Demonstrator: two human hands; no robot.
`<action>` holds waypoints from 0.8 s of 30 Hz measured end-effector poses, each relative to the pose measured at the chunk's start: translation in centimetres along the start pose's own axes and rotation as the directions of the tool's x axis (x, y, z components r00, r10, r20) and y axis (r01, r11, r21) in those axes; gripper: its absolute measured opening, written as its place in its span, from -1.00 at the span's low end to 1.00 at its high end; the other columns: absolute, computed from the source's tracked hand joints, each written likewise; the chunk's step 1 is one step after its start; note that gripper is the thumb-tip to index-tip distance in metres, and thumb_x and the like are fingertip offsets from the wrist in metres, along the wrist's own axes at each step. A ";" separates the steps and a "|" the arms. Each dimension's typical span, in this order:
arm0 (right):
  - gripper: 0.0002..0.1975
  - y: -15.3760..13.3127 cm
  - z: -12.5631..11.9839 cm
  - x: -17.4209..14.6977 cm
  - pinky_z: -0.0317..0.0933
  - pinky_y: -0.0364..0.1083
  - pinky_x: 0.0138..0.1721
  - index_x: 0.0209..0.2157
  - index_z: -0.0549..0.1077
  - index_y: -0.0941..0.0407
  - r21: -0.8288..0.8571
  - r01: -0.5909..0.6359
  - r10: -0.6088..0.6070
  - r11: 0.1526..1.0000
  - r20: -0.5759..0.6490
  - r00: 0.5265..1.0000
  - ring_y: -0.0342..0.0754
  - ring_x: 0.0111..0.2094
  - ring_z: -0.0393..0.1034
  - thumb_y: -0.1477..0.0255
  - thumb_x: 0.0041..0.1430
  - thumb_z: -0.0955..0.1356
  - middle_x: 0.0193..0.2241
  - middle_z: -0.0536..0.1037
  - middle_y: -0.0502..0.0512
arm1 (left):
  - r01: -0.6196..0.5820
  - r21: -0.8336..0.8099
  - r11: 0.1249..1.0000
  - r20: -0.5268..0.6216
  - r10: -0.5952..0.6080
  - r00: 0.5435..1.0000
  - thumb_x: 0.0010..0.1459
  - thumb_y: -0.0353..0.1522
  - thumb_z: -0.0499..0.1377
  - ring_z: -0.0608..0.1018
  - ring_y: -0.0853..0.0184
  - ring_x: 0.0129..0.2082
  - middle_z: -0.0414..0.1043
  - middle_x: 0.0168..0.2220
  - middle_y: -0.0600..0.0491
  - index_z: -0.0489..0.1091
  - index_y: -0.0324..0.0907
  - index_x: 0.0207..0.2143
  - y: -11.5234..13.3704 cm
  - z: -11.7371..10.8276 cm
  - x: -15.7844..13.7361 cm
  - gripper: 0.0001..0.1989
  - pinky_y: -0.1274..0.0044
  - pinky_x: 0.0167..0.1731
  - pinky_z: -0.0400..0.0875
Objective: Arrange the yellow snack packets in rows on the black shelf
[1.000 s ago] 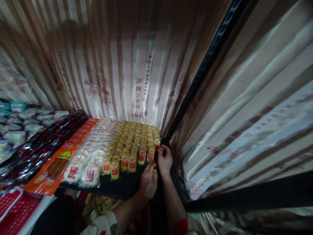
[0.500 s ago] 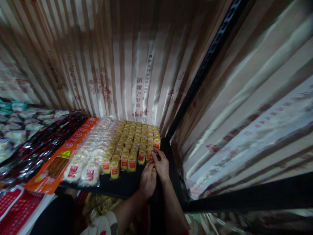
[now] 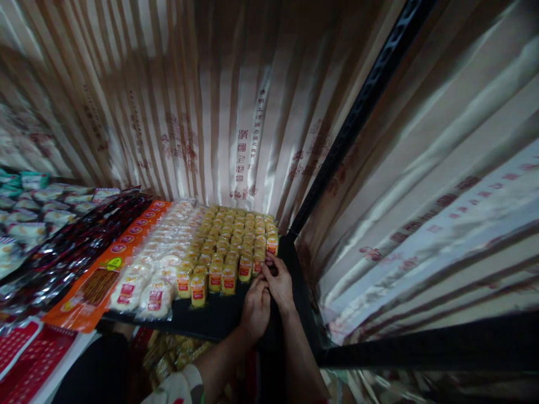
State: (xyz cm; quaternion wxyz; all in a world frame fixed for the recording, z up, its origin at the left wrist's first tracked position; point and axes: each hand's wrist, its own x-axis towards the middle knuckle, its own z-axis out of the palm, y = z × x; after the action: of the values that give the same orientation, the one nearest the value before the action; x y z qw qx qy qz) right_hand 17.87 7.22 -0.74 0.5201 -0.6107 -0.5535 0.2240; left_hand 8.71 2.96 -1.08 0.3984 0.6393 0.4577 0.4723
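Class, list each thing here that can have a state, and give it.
Yellow packets, set out in rows
Right hand, fingers bent at the front yellow packets, grip unclear
Left hand, fingers bent, grip unclear
White packets, overlapping in rows
Orange bag, lying flat
Curtain, hanging in folds

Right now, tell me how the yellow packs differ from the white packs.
The yellow packs are blocky; the white packs are rounded. The front yellow packs stand upright, while the front white packs lean back. Each yellow pack is narrower than a white pack. Both have shiny clear wrapping and reddish labels.
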 end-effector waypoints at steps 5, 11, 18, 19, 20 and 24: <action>-0.62 -1.8 -0.6 0.6 0.15 0.06 0.04 -0.04 0.39 0.11 -0.246 0.195 -0.218 0.950 -0.071 0.973 0.01 -0.01 0.25 0.27 0.17 0.22 -0.04 0.42 0.17 | 0.032 0.024 0.999 0.003 -0.032 0.999 0.11 -0.50 -0.12 0.36 0.28 0.04 0.35 0.00 -0.09 0.38 -0.24 -0.17 -0.3 0.1 -0.1 -0.66 0.37 0.12 0.18; -0.57 -4.2 0.4 2.7 0.07 0.07 0.10 0.08 0.29 0.05 -0.390 0.252 -0.244 0.885 0.071 0.967 0.00 0.06 0.20 0.30 0.26 0.07 0.02 0.40 0.08 | 0.006 -0.006 1.000 0.030 -0.006 1.000 0.11 -0.51 -0.11 0.34 0.28 0.06 0.37 -0.02 -0.06 0.35 -0.21 -0.09 0.1 -0.3 0.0 -0.62 0.37 0.14 0.16; -0.55 -4.2 1.0 3.5 0.15 0.06 0.02 0.11 0.26 0.04 -0.452 0.212 -0.172 0.866 0.127 0.977 0.06 0.05 0.21 0.26 0.25 0.08 0.00 0.42 0.08 | 0.026 -0.002 1.000 0.011 -0.026 1.000 0.11 -0.49 -0.12 0.33 0.30 0.06 0.34 0.01 -0.07 0.35 -0.24 -0.10 -0.3 -0.1 0.2 -0.63 0.37 0.14 0.15; -0.55 -4.2 0.9 3.5 0.14 0.06 0.03 0.11 0.26 0.05 -0.449 0.219 -0.178 0.866 0.132 0.975 0.06 0.04 0.21 0.26 0.25 0.07 0.00 0.42 0.09 | 0.027 -0.004 1.000 0.016 -0.027 1.000 0.11 -0.49 -0.12 0.33 0.30 0.07 0.33 0.02 -0.08 0.35 -0.25 -0.10 -0.4 -0.1 0.2 -0.63 0.37 0.15 0.14; -0.55 -4.1 0.9 3.4 0.14 0.06 0.03 0.11 0.25 0.06 -0.444 0.229 -0.187 0.866 0.137 0.973 0.05 0.04 0.22 0.27 0.26 0.07 0.00 0.43 0.10 | 0.025 -0.010 1.000 0.020 -0.025 0.999 0.11 -0.49 -0.12 0.32 0.30 0.07 0.33 0.02 -0.09 0.35 -0.25 -0.09 -0.5 -0.1 0.2 -0.63 0.37 0.15 0.13; -0.56 -3.9 0.7 2.2 0.13 0.08 0.03 0.08 0.27 0.11 -0.414 0.255 -0.252 0.874 0.064 0.966 0.05 0.00 0.23 0.29 0.24 0.10 -0.03 0.43 0.16 | 0.009 -0.027 1.000 0.020 -0.009 1.000 0.11 -0.49 -0.12 0.35 0.29 0.04 0.35 0.00 -0.10 0.36 -0.25 -0.09 -0.7 -0.1 0.2 -0.63 0.36 0.13 0.16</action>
State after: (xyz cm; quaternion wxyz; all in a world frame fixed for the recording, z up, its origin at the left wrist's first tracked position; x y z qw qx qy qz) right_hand 16.20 8.90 3.08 0.3995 -0.6292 -0.6659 0.0323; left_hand 8.51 3.31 -1.69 0.4135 0.6365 0.4503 0.4702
